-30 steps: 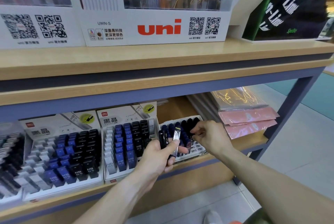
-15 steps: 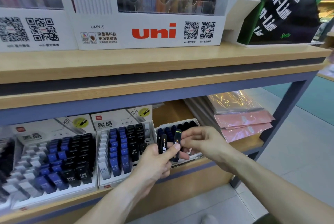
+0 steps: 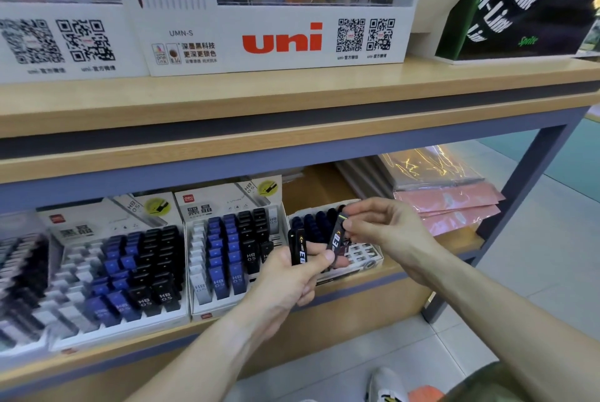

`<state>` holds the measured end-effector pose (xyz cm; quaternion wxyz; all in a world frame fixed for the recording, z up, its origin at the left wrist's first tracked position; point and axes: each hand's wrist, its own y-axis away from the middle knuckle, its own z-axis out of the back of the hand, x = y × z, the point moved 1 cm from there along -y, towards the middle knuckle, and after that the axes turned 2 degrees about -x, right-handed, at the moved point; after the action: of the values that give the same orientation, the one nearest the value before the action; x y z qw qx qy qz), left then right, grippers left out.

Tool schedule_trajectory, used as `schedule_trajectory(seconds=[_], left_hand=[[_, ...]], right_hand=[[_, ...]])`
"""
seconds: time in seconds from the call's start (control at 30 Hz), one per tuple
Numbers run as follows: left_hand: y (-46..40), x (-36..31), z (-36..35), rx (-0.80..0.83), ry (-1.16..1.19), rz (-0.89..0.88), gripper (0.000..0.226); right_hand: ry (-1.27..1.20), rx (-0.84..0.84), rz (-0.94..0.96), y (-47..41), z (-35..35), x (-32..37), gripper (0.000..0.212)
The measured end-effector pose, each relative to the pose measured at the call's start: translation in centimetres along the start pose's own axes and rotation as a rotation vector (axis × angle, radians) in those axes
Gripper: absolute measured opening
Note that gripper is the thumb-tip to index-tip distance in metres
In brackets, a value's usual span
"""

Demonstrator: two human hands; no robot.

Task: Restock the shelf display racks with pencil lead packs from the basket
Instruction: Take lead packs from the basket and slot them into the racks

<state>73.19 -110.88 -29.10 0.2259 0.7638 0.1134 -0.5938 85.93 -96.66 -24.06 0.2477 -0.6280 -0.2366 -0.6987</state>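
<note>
on the lower shelf [image 3: 402,275], right end: white display rack [image 3: 360,255], part-filled with dark lead packs. just in front of it, left hand [image 3: 292,281], fingers grasping a black lead pack [image 3: 298,249] upright under the thumb. right hand [image 3: 386,226], fingers pinching a second black pack [image 3: 336,236], tilted, near the first. left: two racks [image 3: 233,249] of blue and black hb 0.5 packs.

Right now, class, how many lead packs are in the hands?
2 show: one pack gripped in the left hand, one tilted pack pinched by the right hand. More may be hidden.
</note>
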Motion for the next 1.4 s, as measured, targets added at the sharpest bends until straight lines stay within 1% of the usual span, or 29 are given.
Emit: schedule_trajectory(seconds=[0.07, 0.2, 0.3, 0.4, 0.47, 0.57, 0.6, 0.67, 0.73, 0.97, 1.13, 1.2, 1.4], left_hand=[[0.1, 0.0, -0.1, -0.053, -0.040, -0.005, 0.026], [0.1, 0.1, -0.1, -0.236, -0.170, -0.059, 0.031], [-0.1, 0.3, -0.2, -0.266, -0.243, -0.097, 0.033], [-0.1, 0.2, -0.5, -0.254, -0.238, -0.092, 0.029], [0.0, 0.1, -0.5, -0.252, -0.161, -0.002, 0.025], [-0.3, 0.0, -0.4, -0.205, 0.143, 0.126, 0.031], [-0.3, 0.0, -0.4, -0.179, 0.233, 0.149, 0.031], [-0.2, -0.1, -0.4, -0.137, 0.315, 0.174, 0.030], [-0.1, 0.0, -0.5, -0.118, 0.312, 0.176, 0.030], [0.1, 0.1, -0.5, -0.108, 0.259, 0.161, 0.030], [0.3, 0.1, -0.4, -0.074, 0.254, 0.148, 0.028], [0.3, 0.1, -0.3, -0.053, 0.256, 0.141, 0.028], [0.7, 0.3, -0.3, 0.022, 0.228, 0.114, 0.028]], right_hand=[[0.025, -0.015, 0.026, 0.1, 0.0, 0.0, 0.017], [0.050, 0.014, 0.046, 0.3, -0.1, 0.3, 0.023], [0.072, 0.034, 0.039, 0.3, -0.2, 0.2, 0.020], [0.122, -0.051, 0.044, -0.2, 0.2, 0.1, 0.021], [0.200, -0.135, 0.104, -1.0, 1.1, -0.1, 0.022], [0.454, -0.243, 0.246, -2.1, 2.9, -0.6, 0.024], [0.546, -0.250, 0.293, -2.2, 3.3, -0.9, 0.024], [0.690, -0.216, 0.356, -2.4, 3.5, -1.4, 0.025], [0.782, -0.164, 0.384, -2.7, 3.3, -2.1, 0.025], [0.946, -0.062, 0.398, -4.1, 2.3, -4.3, 0.026], [0.921, -0.024, 0.354, -4.2, 2.1, -4.2, 0.027], [0.904, -0.032, 0.332, -4.2, 2.2, -4.4, 0.026], [0.880, -0.141, 0.274, -4.1, 2.5, -5.1, 0.022]])
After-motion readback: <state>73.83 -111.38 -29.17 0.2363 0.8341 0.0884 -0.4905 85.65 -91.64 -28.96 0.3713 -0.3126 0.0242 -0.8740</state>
